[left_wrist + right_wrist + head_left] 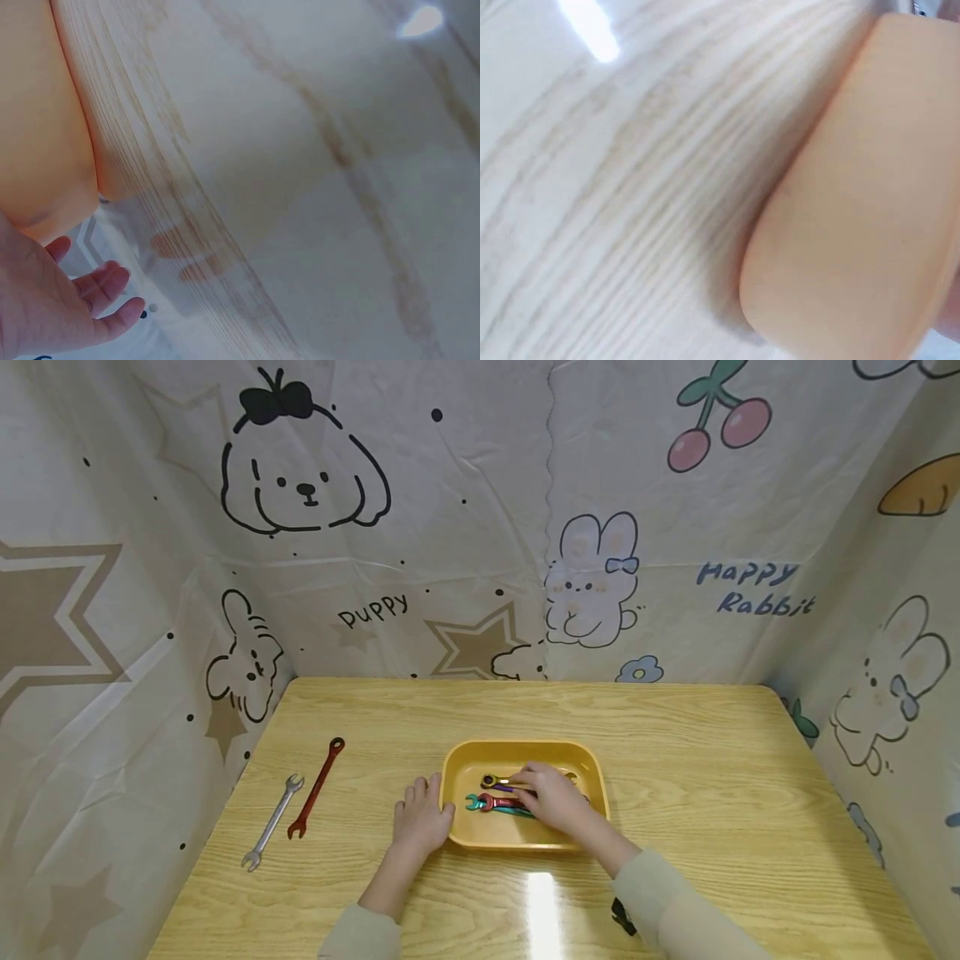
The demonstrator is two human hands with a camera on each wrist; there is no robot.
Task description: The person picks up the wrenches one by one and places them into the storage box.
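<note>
Reaching into the tray (592, 768) with my right hand (553, 797), fingers curled down over the wrenches (495, 802) lying inside. Can't tell from the head view whether I'm actually pinching one or just touching; fingertips sit on the gold wrench (497, 781) near the tray's middle. Below it lie a purple one, mostly under my hand, then a red-and-teal pair with open ends pointing left. All four lie roughly side by side, handles running right beneath my palm.

Left hand (420, 817) is flat and spread on the counter (712, 760), fingers straight, thumb side against the tray's left rim. It holds nothing. Left wrist view shows the same: relaxed fingers (105, 285) beside the tray's yellow corner (37, 150). Right wrist view only shows the tray's outer wall (855, 202) and wood grain, blurred; no fingers visible there.

Tray sits near the counter's centre, close to my front edge.

Well apart, on the left: a red wrench (316, 787) and a silver wrench (272, 822), nearly parallel, both angled up to the right, flat on the counter, not touching each other.

Cartoon-print sheets (480, 527) wall the counter on three sides.
</note>
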